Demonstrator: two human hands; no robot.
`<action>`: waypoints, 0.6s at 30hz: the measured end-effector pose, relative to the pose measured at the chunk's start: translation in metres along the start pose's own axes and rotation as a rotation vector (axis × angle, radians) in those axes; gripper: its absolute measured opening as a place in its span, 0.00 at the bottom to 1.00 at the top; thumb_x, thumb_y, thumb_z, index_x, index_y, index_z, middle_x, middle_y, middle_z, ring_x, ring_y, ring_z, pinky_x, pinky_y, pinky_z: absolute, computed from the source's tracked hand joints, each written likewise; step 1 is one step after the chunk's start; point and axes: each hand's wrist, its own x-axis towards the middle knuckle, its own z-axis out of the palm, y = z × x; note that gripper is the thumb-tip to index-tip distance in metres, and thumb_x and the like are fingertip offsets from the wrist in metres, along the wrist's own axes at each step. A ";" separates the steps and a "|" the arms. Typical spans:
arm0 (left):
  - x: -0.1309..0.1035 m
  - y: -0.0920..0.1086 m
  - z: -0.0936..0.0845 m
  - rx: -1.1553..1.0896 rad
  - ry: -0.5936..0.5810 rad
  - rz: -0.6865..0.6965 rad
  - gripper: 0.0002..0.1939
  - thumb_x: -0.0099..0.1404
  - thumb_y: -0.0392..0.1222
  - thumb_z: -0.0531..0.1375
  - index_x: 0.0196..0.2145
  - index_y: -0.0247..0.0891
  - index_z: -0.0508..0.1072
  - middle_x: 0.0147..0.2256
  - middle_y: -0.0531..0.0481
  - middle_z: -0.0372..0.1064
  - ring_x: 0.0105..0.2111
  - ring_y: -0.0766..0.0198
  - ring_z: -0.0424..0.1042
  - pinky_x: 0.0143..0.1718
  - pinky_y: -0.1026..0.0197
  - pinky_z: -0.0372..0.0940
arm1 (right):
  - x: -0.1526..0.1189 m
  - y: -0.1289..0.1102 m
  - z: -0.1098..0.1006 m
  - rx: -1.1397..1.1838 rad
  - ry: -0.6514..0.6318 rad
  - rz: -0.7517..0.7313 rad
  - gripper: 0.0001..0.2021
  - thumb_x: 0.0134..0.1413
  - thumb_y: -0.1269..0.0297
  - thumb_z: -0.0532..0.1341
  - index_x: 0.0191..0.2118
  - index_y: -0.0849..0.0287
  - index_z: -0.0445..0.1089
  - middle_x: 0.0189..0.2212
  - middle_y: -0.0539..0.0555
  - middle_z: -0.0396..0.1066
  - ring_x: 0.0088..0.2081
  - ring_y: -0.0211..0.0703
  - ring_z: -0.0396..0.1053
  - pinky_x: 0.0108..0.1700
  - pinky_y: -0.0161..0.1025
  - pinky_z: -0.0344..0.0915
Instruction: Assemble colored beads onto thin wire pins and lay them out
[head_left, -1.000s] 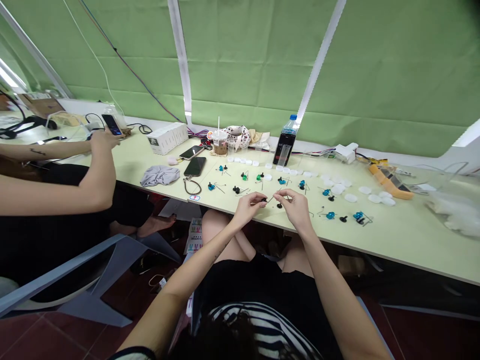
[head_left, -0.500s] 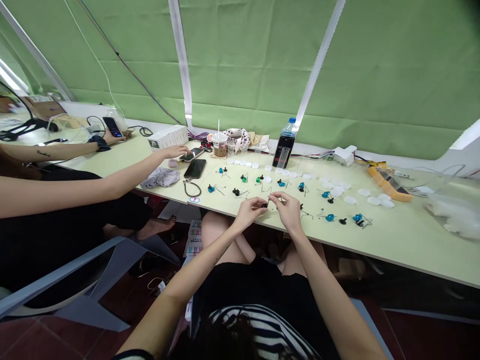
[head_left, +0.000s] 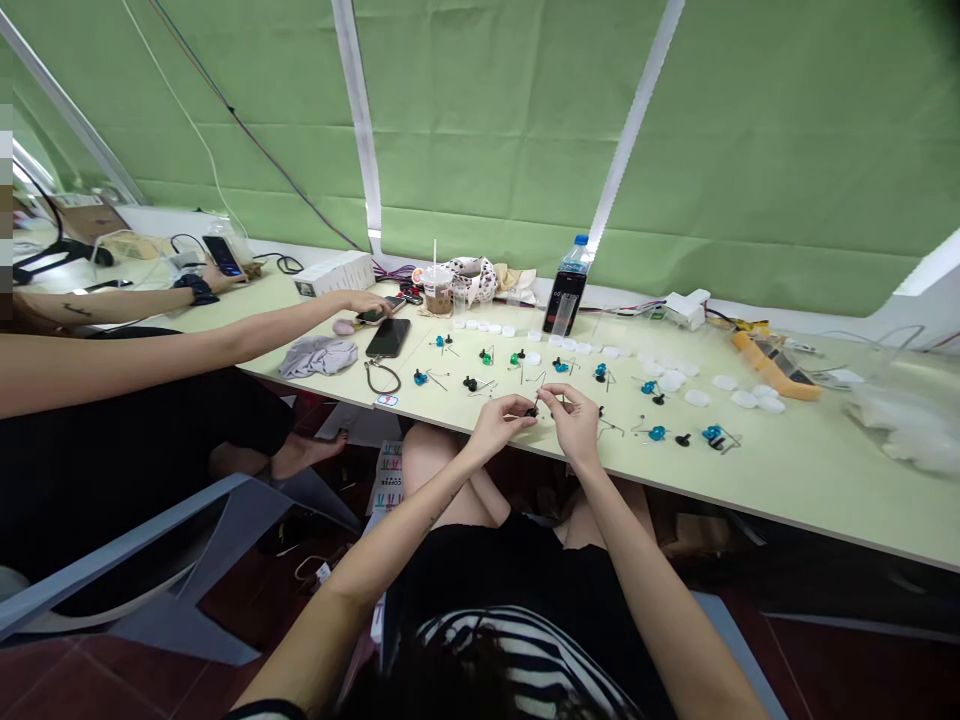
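Near the table's front edge my left hand [head_left: 501, 428] pinches a small black part [head_left: 532, 411]. My right hand [head_left: 574, 420] is beside it, thumb and fingertips closed on a thin dark rod that meets the black part. Around them on the pale table [head_left: 810, 490] lie small blue parts [head_left: 657, 433], green parts [head_left: 514, 358], black parts [head_left: 682, 440] and thin bent metal wires. Behind these are several round white caps [head_left: 697, 398].
A bottle [head_left: 577, 255] stands at the back behind a leaning phone [head_left: 562, 303]. An iced drink [head_left: 438, 290], a dark phone [head_left: 388, 338] and a grey cloth [head_left: 319, 357] are to the left. Another person's arm [head_left: 285, 325] reaches in there. An orange-edged device [head_left: 776, 367] lies right.
The other person's hand has shifted slightly over the phone at the left. My hands hold nearly the same pose.
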 end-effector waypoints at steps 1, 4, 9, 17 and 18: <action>0.000 0.001 0.000 -0.013 -0.006 -0.004 0.12 0.52 0.38 0.64 0.36 0.32 0.73 0.35 0.44 0.73 0.36 0.61 0.71 0.41 0.59 0.65 | 0.000 0.001 0.000 0.007 0.006 -0.008 0.13 0.51 0.56 0.60 0.32 0.62 0.72 0.29 0.53 0.71 0.26 0.36 0.64 0.27 0.34 0.61; 0.000 0.001 0.000 -0.076 -0.022 -0.015 0.13 0.53 0.40 0.64 0.36 0.32 0.73 0.34 0.44 0.73 0.34 0.63 0.71 0.39 0.59 0.66 | -0.001 0.002 0.000 -0.001 -0.006 -0.022 0.12 0.52 0.57 0.60 0.33 0.62 0.72 0.29 0.53 0.71 0.26 0.37 0.64 0.28 0.34 0.61; -0.003 0.001 0.001 -0.164 -0.041 -0.031 0.15 0.55 0.45 0.63 0.38 0.31 0.73 0.35 0.44 0.71 0.29 0.66 0.70 0.36 0.60 0.67 | -0.004 0.003 -0.001 -0.086 -0.080 -0.083 0.12 0.55 0.57 0.57 0.33 0.61 0.72 0.31 0.54 0.71 0.30 0.39 0.66 0.29 0.35 0.62; -0.001 0.000 -0.003 0.003 0.035 0.000 0.15 0.59 0.50 0.58 0.32 0.33 0.74 0.28 0.49 0.69 0.26 0.67 0.68 0.30 0.64 0.66 | 0.000 0.003 -0.014 -0.415 -0.148 -0.100 0.15 0.57 0.54 0.55 0.38 0.59 0.72 0.32 0.55 0.72 0.28 0.41 0.67 0.31 0.37 0.61; 0.000 -0.002 -0.004 0.021 0.056 0.002 0.15 0.59 0.49 0.58 0.32 0.33 0.73 0.28 0.49 0.69 0.26 0.67 0.68 0.30 0.64 0.66 | 0.000 0.002 -0.016 -0.510 -0.165 -0.085 0.14 0.58 0.55 0.54 0.39 0.59 0.71 0.31 0.54 0.73 0.29 0.42 0.67 0.33 0.37 0.60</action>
